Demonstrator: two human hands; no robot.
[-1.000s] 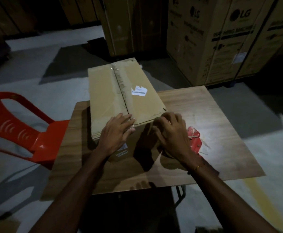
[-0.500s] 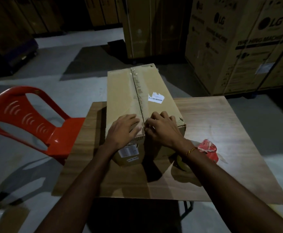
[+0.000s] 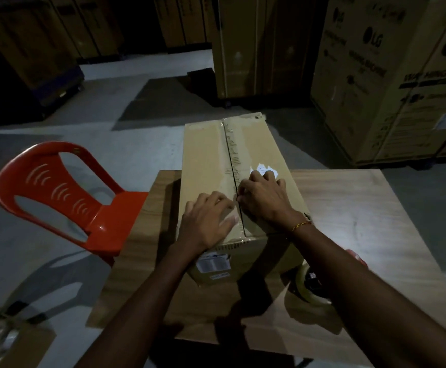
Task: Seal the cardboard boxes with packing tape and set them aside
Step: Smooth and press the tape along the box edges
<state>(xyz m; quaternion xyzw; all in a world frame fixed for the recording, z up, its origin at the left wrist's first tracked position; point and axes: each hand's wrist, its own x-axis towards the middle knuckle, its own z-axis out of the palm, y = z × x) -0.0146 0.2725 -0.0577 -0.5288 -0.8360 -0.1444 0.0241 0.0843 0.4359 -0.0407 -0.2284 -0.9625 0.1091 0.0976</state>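
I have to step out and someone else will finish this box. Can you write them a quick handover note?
Left hand lies flat on the cardboard box left of the top seam. Right hand presses beside the seam on the right, fingers bent.
The box lies on the wooden table; the tape dispenser is behind the right forearm.
Tape appears to run along the seam. Left: finish pressing it down, then set the box aside.
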